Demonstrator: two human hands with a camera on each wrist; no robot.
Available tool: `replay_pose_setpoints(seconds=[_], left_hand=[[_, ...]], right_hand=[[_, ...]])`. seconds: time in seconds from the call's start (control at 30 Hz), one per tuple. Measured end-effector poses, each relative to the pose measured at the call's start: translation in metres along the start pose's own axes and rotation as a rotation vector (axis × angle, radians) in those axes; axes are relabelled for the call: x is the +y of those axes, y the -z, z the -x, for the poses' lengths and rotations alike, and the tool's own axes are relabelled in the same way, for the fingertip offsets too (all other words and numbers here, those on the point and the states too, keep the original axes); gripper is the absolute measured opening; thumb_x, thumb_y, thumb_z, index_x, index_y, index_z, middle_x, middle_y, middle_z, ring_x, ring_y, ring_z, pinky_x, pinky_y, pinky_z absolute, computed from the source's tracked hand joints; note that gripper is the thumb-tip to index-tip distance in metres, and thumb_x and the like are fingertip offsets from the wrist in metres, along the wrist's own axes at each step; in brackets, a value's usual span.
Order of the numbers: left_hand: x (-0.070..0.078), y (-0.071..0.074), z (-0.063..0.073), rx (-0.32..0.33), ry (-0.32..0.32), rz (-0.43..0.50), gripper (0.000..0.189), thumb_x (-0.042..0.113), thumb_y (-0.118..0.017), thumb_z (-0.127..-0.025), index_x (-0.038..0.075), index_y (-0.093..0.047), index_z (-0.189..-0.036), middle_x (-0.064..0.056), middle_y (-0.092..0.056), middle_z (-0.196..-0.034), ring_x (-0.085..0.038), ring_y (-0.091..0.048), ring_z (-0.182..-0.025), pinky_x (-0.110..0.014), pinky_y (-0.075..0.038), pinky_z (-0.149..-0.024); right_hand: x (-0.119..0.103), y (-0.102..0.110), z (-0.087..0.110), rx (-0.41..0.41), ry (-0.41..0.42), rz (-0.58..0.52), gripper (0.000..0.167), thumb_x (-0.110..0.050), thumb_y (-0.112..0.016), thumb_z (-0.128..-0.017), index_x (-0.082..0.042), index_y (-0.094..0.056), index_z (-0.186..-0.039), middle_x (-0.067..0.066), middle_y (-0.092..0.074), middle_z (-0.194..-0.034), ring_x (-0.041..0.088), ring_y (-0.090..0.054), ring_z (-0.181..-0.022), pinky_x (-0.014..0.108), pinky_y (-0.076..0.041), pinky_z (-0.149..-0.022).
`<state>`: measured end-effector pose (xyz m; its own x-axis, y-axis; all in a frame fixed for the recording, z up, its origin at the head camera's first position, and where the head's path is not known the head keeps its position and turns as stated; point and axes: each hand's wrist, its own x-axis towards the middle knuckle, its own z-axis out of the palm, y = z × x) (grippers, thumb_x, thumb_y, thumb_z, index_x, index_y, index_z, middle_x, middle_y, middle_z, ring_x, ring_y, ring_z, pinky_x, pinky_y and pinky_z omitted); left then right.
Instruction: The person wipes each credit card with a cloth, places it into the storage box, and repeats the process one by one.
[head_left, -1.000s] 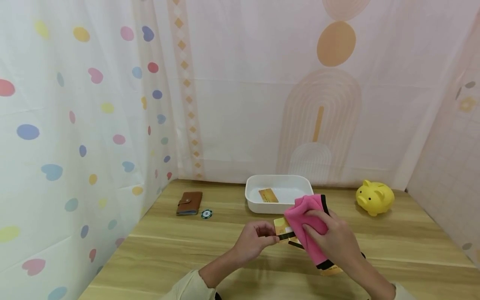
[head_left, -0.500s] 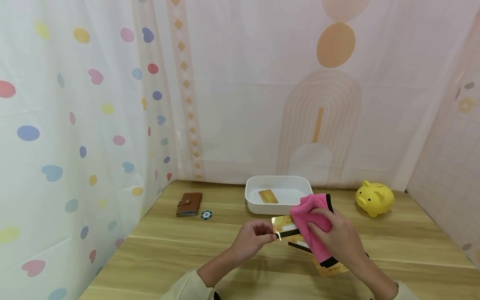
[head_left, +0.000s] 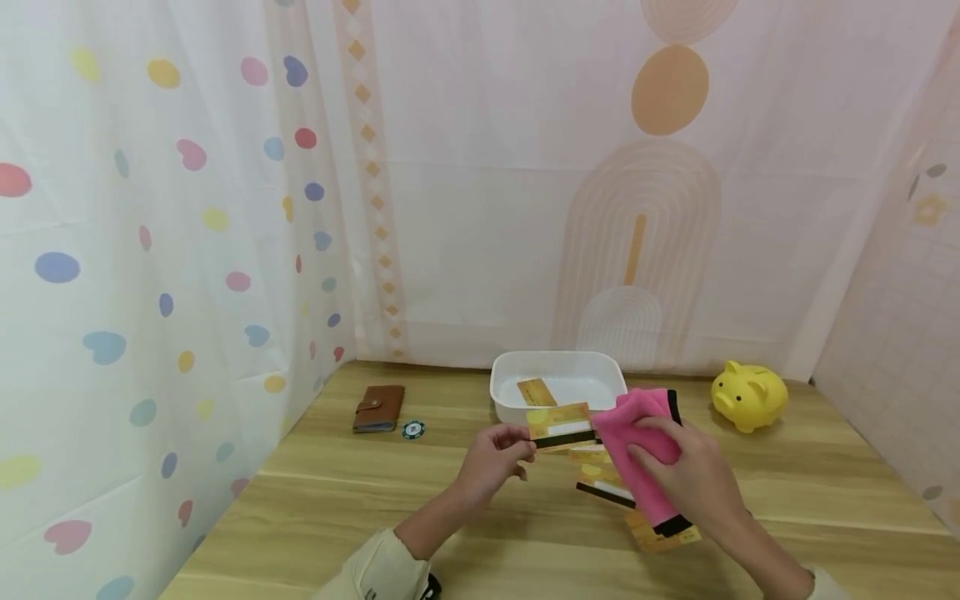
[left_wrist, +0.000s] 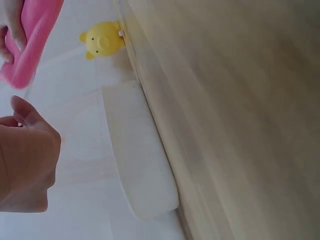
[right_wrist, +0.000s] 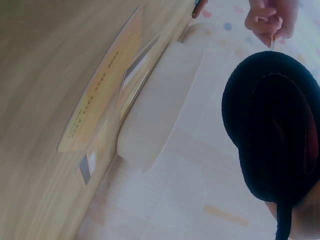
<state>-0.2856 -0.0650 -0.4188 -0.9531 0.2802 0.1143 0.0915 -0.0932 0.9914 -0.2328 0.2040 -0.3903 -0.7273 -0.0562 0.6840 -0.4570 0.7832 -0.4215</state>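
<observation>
In the head view my left hand [head_left: 487,467] pinches the left end of a gold bank card [head_left: 561,421], its black-striped back showing. My right hand [head_left: 693,479] grips a folded pink cloth [head_left: 637,450] with black edging, whose left corner is at the card's right end; whether they touch I cannot tell. Below them several more gold cards lie on the table, among them a striped one [head_left: 600,483] and one [head_left: 652,533] partly under the cloth in this view. The right wrist view shows the cloth's dark edge [right_wrist: 270,125] close up, with a card [right_wrist: 107,85] lying on the wood.
Behind the hands stands a white tray [head_left: 510,412] with a gold card [head_left: 537,392] inside. At the left are a brown wallet [head_left: 379,407] and a poker chip [head_left: 413,429]. A yellow piggy bank [head_left: 750,396] stands at the back right. Curtains enclose the table.
More of the card has come out from the cloth as my left hand moved slightly left and up. My right hand shifted right with the cloth, uncovering more of the cards on the table.
</observation>
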Motion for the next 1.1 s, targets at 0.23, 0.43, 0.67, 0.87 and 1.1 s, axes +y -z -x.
replay_pose_setpoints(seconds=[0.23,0.43,0.67,0.87,1.1], left_hand=[[-0.002,0.007,-0.014,0.037,0.029,0.131,0.014,0.002,-0.058,-0.096,-0.007,-0.058,-0.106,-0.009,-0.064,-0.09,-0.015,-0.066,-0.083,-0.027,-0.057,-0.074],[0.001,0.007,-0.029,0.059,0.017,0.145,0.02,0.003,-0.056,-0.097,-0.01,-0.057,-0.113,-0.01,-0.065,-0.093,-0.016,-0.068,-0.085,-0.031,-0.057,-0.078],[-0.001,0.008,-0.052,0.109,-0.006,0.151,0.024,0.001,-0.058,-0.096,-0.014,-0.055,-0.115,-0.014,-0.067,-0.095,-0.013,-0.07,-0.084,-0.03,-0.057,-0.082],[-0.007,0.011,-0.071,0.163,-0.021,0.187,0.023,-0.004,-0.058,-0.096,-0.018,-0.053,-0.114,-0.017,-0.065,-0.098,-0.012,-0.069,-0.082,-0.026,-0.057,-0.08],[-0.014,0.016,-0.08,0.183,0.015,0.139,0.019,-0.004,-0.06,-0.096,-0.016,-0.057,-0.11,-0.017,-0.067,-0.095,-0.011,-0.068,-0.078,-0.024,-0.057,-0.075]], right_hand=[[-0.001,0.004,0.004,-0.032,-0.029,-0.026,0.029,-0.012,-0.087,-0.075,-0.014,-0.073,-0.1,0.005,-0.07,-0.091,0.009,-0.055,-0.065,0.023,-0.047,-0.052],[-0.004,0.005,0.007,-0.014,-0.013,-0.045,0.029,-0.012,-0.088,-0.073,-0.016,-0.074,-0.098,0.003,-0.07,-0.088,0.007,-0.055,-0.065,0.022,-0.047,-0.051],[-0.004,0.005,0.009,0.012,-0.001,-0.044,0.03,-0.013,-0.089,-0.073,-0.017,-0.074,-0.098,0.001,-0.071,-0.089,0.007,-0.056,-0.069,0.024,-0.048,-0.054],[-0.002,0.006,0.01,0.001,-0.009,-0.038,0.029,-0.012,-0.088,-0.073,-0.017,-0.074,-0.098,0.001,-0.071,-0.09,0.008,-0.056,-0.07,0.024,-0.047,-0.054],[0.001,0.006,0.01,-0.004,-0.007,-0.046,0.03,-0.012,-0.088,-0.074,-0.017,-0.074,-0.099,0.003,-0.072,-0.091,0.007,-0.056,-0.069,0.024,-0.048,-0.054]])
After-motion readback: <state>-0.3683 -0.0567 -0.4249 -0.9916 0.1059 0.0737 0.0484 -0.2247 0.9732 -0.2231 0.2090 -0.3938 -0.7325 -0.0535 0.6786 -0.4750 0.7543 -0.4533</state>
